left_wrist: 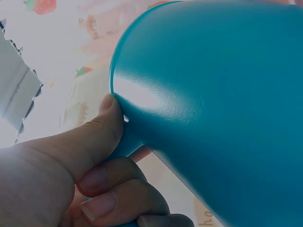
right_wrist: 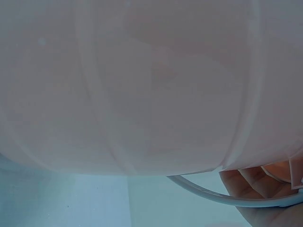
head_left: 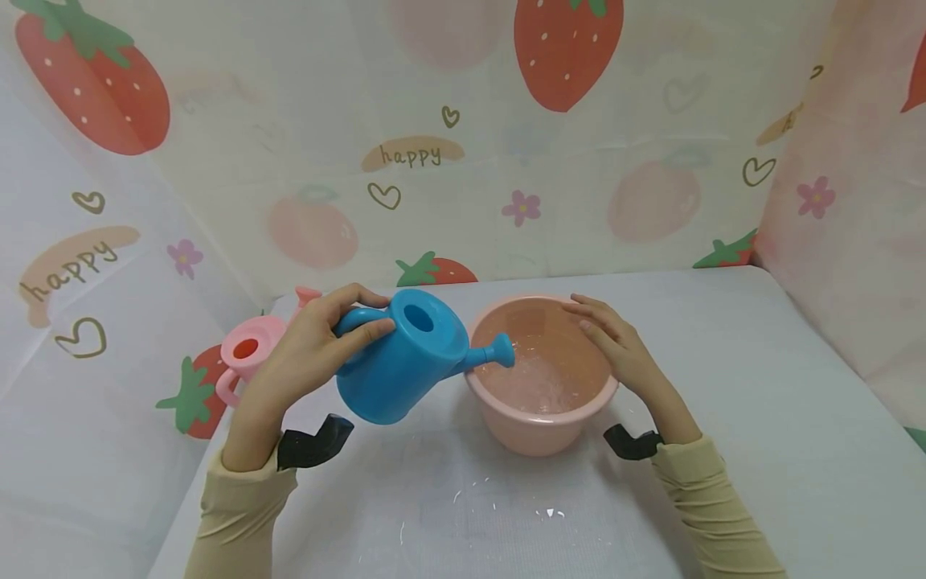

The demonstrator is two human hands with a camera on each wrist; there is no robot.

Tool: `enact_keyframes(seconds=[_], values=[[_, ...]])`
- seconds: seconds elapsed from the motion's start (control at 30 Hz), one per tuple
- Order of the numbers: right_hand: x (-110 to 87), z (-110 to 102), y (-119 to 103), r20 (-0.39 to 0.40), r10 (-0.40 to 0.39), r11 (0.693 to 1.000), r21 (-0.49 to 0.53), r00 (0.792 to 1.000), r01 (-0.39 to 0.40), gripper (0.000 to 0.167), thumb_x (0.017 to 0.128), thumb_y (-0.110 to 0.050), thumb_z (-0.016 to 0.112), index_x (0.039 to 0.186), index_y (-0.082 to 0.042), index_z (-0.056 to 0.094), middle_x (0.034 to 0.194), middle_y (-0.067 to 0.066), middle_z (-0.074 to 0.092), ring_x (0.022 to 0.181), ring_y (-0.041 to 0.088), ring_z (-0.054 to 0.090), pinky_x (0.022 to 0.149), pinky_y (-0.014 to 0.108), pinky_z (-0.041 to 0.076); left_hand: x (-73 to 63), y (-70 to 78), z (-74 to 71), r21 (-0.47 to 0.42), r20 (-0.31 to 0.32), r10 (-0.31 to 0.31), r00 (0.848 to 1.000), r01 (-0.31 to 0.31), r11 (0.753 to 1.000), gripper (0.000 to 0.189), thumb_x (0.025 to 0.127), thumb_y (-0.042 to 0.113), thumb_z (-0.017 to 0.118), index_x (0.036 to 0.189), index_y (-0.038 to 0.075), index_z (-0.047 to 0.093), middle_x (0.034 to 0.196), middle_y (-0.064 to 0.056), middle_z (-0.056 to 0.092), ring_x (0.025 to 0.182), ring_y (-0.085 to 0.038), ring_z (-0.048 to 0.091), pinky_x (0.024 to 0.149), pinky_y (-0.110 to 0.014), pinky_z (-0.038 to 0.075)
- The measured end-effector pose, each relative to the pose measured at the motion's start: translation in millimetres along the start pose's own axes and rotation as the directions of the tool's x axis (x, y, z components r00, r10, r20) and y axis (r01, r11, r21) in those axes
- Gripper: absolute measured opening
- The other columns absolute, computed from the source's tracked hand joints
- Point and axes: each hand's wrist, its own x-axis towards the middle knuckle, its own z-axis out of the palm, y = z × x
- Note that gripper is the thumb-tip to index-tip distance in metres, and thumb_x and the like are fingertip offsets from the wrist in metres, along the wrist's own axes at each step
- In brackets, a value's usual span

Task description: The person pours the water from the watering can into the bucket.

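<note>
My left hand [head_left: 307, 346] grips the handle of a blue watering can [head_left: 401, 370], thumb on its top edge and fingers curled round the handle. The can is held above the table, tilted to the right, its spout [head_left: 499, 351] over the left rim of a pink basin [head_left: 535, 434]. Rippled water [head_left: 542, 378] lies in the basin. My right hand [head_left: 625, 350] holds the basin's right rim between thumb and fingers. In the left wrist view the can's blue side [left_wrist: 213, 94] fills most of the picture; the basin's pale outer wall [right_wrist: 165, 94] covers most of the right wrist view.
A pink watering can [head_left: 253, 342] stands at the left, partly behind my left hand. Water drops [head_left: 551, 512] lie on the white table [head_left: 448, 523] near its front. A strawberry-printed cloth [head_left: 579, 241] hangs round the back and sides.
</note>
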Motion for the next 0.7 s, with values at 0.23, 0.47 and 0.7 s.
enact_keyframes(seconds=[0.23,0.47,0.7], values=[[-0.2,0.2,-1.2,0.004,-0.001,1.000,-0.009,1.000,0.001,0.036,0.099,-0.018,0.041,0.133,-0.009,0.049,0.147,0.009,0.034,0.138,0.031,0.024,0.107,0.058,0.024,1.6,-1.2,-0.4,0.005,0.002,0.007,1.000,-0.007,1.000,0.033,0.088,0.038,0.061,0.112,0.016,0.058,0.120,-0.010,0.061,0.107,-0.034,0.058,0.083,-0.056,0.049],[0.3,-0.5,-0.5,0.002,0.004,1.000,-0.004,1.000,-0.004,0.035,0.099,-0.016,0.041,0.133,-0.010,0.049,0.147,0.010,0.034,0.138,0.031,0.024,0.106,0.059,0.023,2.4,-0.3,-0.7,0.006,0.000,0.015,1.000,-0.015,1.000,0.033,0.088,0.038,0.061,0.112,0.015,0.058,0.120,-0.010,0.061,0.107,-0.034,0.058,0.083,-0.056,0.049],[-0.3,-0.6,0.3,0.005,0.010,1.000,-0.011,1.000,-0.009,0.036,0.099,-0.020,0.041,0.133,-0.010,0.049,0.147,0.008,0.034,0.138,0.030,0.024,0.107,0.058,0.023,1.5,0.8,-1.0,0.009,0.003,0.011,1.000,-0.011,1.000,0.032,0.088,0.038,0.061,0.111,0.016,0.059,0.120,-0.008,0.061,0.108,-0.032,0.058,0.084,-0.055,0.049]])
